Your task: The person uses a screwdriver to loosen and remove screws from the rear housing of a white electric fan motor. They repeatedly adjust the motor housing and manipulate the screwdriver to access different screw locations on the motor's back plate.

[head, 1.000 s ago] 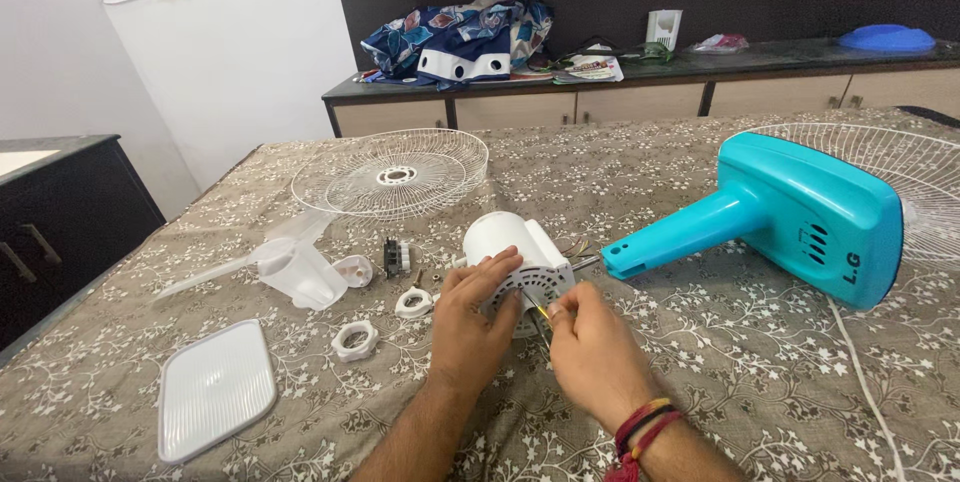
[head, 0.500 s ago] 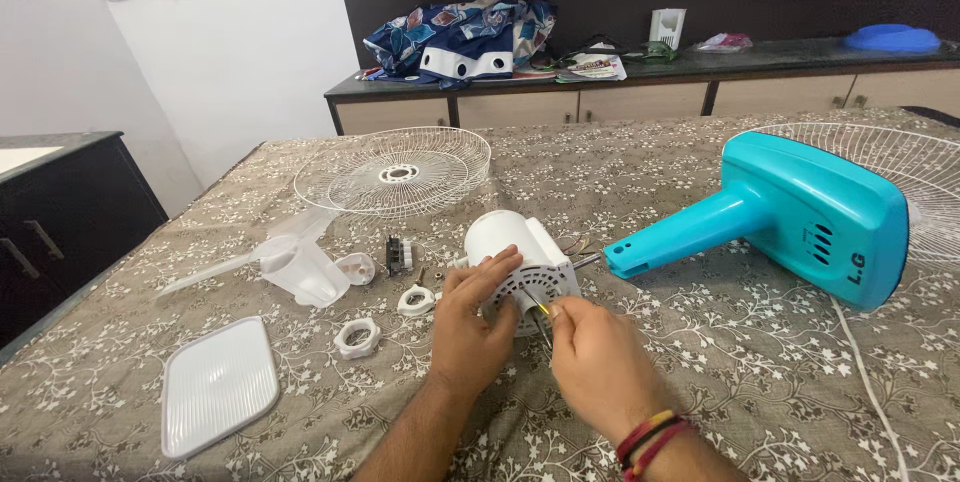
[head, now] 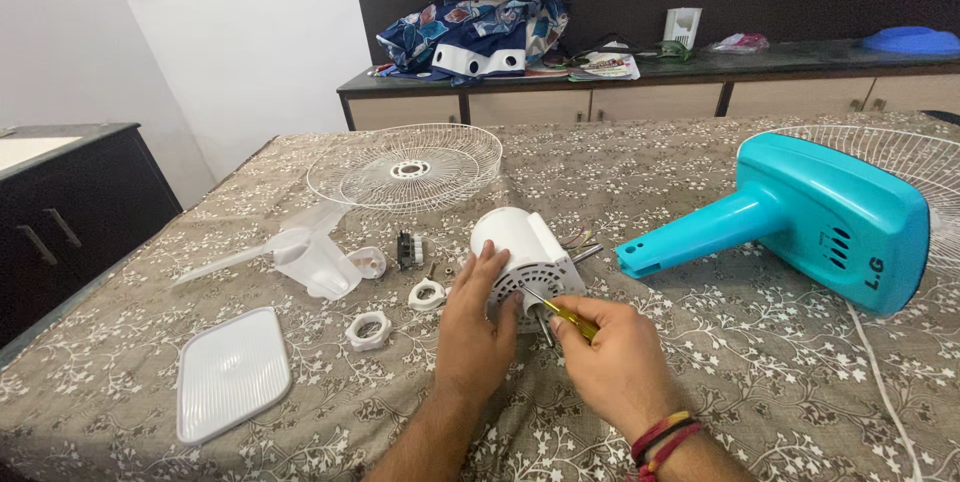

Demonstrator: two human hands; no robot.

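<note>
Head view: the white round plastic fan motor housing point(head: 523, 260) lies on the floral-clothed worktop point(head: 760, 362); the left hand point(head: 474, 327) presses flat against its near side; the right hand point(head: 615, 357), just beside it, pinches a yellow-handled screwdriver point(head: 560, 313) whose tip meets the housing's face.

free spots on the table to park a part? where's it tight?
Bare cloth lies between the wire fan guard and the teal fan base, and in front of that base. It is crowded left of the left hand: translucent blade, white rings, rectangular cover.
</note>
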